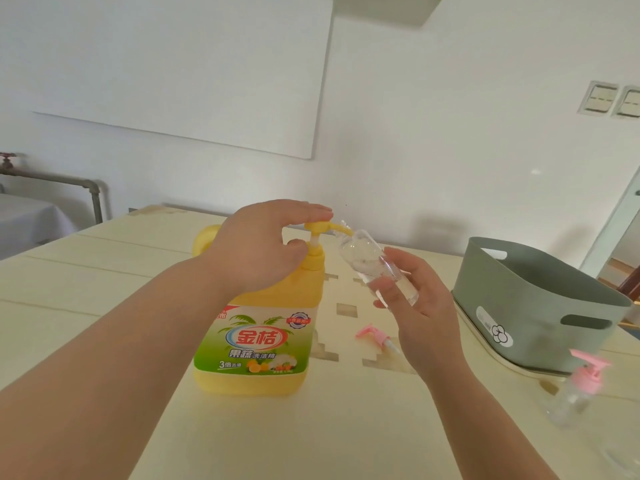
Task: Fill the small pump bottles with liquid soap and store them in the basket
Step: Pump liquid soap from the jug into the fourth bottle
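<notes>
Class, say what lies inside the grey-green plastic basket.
The grey-green plastic basket shows only its inner far wall; nothing stands above the rim. The near wall hides its floor, so anything lying low cannot be seen.

You're facing a plain white wall [450, 150]. A big flat white panel [180, 71] is mounted on it upper left, and a boxy white ledge [391, 8] juts out at the top edge. Two pale switch plates [599, 98] sit high on your right.

Far left, a grey pipe [52, 180] runs along the wall and elbows down, with a red valve handle [7, 157] above it. A low surface under a white cloth [24, 220] sits in front.

The cream table [104, 289] fills the lower half: seams across it, small square patches [346, 310] mid-top. At the right edge there's a pale door frame [616, 230]. Light is soft and even, with faint shadows on the wall.
</notes>
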The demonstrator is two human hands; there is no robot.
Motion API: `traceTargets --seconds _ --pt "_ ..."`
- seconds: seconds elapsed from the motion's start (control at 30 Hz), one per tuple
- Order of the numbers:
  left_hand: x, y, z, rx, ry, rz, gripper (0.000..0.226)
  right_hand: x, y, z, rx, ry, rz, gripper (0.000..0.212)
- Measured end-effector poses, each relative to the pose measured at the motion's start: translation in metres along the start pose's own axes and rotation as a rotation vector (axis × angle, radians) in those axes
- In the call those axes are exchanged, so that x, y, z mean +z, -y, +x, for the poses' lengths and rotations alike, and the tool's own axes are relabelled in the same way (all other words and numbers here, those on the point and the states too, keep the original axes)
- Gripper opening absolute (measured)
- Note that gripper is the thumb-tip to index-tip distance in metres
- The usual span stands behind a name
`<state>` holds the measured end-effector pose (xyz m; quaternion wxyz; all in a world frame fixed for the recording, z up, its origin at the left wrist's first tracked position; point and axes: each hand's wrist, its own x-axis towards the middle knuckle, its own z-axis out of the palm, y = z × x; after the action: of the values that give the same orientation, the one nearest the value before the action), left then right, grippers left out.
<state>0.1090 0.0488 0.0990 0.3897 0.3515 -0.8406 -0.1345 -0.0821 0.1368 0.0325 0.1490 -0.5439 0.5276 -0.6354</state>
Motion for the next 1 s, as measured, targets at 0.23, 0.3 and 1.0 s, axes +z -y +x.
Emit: traceTargets --seconds 0.23,0.3,1.0 --pt "0.001 -0.001 0.0 -0.049 -0.018 0.04 0.049 -0.002 0.0 -0.001 0.009 0.0 -0.001 0.044" --pt "-0.001 -0.001 -0.001 -0.023 0.014 0.066 0.05 -0.002 0.001 -0.001 0.028 0.005 0.005 0.049" --pt "0.002 0.001 -0.002 0.062 -0.02 0.092 0.058 0.005 -0.005 -0.001 0.047 -0.008 0.035 0.053"
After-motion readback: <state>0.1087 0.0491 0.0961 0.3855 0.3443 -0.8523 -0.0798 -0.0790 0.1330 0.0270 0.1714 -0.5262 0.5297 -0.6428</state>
